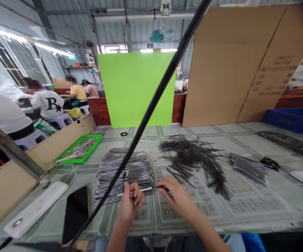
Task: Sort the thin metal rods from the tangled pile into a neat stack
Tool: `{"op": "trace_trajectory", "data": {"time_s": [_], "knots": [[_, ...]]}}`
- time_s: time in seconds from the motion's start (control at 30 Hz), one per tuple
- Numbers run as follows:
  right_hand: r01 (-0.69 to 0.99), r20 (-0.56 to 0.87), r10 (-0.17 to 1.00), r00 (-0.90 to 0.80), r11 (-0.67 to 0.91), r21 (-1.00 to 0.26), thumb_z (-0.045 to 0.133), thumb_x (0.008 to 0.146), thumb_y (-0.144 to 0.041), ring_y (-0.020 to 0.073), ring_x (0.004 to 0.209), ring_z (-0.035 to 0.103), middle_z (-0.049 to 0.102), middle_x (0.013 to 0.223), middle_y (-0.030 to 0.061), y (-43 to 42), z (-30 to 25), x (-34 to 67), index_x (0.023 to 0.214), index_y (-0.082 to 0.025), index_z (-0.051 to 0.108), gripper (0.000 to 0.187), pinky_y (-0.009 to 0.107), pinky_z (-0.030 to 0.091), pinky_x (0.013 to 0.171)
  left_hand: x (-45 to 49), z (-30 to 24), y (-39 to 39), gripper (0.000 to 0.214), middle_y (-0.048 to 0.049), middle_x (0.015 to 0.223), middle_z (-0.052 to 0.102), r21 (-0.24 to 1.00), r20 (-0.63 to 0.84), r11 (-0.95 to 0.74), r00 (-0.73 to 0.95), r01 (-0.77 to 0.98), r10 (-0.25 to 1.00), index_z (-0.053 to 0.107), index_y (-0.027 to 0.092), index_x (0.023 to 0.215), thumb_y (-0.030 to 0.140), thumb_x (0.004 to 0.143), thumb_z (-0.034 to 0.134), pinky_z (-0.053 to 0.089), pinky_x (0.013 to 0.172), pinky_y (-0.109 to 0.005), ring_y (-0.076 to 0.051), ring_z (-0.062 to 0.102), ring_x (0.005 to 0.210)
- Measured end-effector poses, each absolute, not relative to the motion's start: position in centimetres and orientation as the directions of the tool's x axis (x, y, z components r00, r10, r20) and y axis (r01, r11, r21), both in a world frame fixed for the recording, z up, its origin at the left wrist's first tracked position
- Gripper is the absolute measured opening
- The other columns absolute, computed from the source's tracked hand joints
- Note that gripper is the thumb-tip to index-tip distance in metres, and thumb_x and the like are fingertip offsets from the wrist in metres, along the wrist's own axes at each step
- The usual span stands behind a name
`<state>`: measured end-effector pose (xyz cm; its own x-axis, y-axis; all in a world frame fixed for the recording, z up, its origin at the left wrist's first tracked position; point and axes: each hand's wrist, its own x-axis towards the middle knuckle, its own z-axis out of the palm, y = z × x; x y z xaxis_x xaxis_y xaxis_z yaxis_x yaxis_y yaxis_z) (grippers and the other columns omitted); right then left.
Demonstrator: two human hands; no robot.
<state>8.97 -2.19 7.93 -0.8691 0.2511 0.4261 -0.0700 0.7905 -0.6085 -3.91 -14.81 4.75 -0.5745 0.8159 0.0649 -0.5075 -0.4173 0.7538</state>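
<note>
The left hand's grip [131, 206] and the right hand's grip [176, 197] pinch a thin metal rod [143, 189] between their fingertips, level above the worktop [246, 128], overlapping the front edge of a stacked pile of rods [123, 175], with a loose dark heap of rods [195, 164] to the right.

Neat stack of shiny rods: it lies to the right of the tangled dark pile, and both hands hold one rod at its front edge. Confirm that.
Wrong on one point: the head view shows the neat stack of shiny rods to the left of the tangled dark pile, not the right. The left hand and right hand do hold one rod at its front edge.
</note>
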Motion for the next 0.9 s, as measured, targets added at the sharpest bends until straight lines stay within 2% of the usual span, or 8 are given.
{"op": "trace_trajectory", "data": {"time_s": [0.43, 0.73, 0.83, 0.9], "knots": [[-0.073, 0.422, 0.234, -0.876, 0.800, -0.596, 0.040, 0.089, -0.020, 0.0161, 0.085, 0.052, 0.056, 0.088, 0.0048, -2.4, 7.9, 8.8, 0.095, -0.020, 0.054, 0.015, 0.029, 0.043, 0.077, -4.3, 4.3, -15.0, 0.055, 0.0078, 0.038, 0.019, 0.749, 0.066, -0.425, -0.580, -0.509, 0.812, 0.032, 0.018, 0.049, 0.065, 0.075, 0.045, 0.016, 0.038, -0.019, -0.006, 0.023, 0.033], [-0.074, 0.388, 0.236, -0.891, 0.768, -0.637, 0.041, 0.089, -0.019, 0.0155, 0.085, 0.052, 0.056, 0.088, 0.0038, -2.8, 8.1, 8.6, 0.094, -0.020, 0.054, 0.014, 0.028, 0.042, 0.077, -4.4, 4.1, -15.1, 0.056, 0.0080, 0.037, 0.019, 0.780, 0.082, -0.401, -0.558, -0.480, 0.826, 0.035, 0.018, 0.047, 0.067, 0.074, 0.043, 0.015, 0.037, -0.020, -0.006, 0.021, 0.032], [-0.076, 0.382, 0.235, -0.894, 0.760, -0.646, 0.042, 0.089, -0.019, 0.0155, 0.086, 0.052, 0.057, 0.088, 0.0040, -3.1, 8.0, 8.4, 0.094, -0.019, 0.055, 0.014, 0.028, 0.042, 0.076, -4.0, 4.1, -14.9, 0.055, 0.0065, 0.039, 0.025, 0.842, 0.091, -0.372, -0.577, -0.391, 0.812, 0.044, 0.017, 0.051, 0.066, 0.074, 0.042, 0.018, 0.040, -0.021, -0.008, 0.024, 0.036], [-0.070, 0.370, 0.240, -0.897, 0.752, -0.656, 0.043, 0.088, -0.019, 0.0155, 0.087, 0.052, 0.058, 0.089, 0.0041, -3.3, 7.7, 8.1, 0.094, -0.019, 0.055, 0.013, 0.028, 0.042, 0.077, -3.6, 4.2, -14.8, 0.049, 0.0039, 0.047, 0.035, 0.897, 0.120, -0.363, -0.652, -0.251, 0.749, 0.055, 0.015, 0.063, 0.062, 0.074, 0.047, 0.024, 0.045, -0.022, -0.009, 0.030, 0.044]]}}
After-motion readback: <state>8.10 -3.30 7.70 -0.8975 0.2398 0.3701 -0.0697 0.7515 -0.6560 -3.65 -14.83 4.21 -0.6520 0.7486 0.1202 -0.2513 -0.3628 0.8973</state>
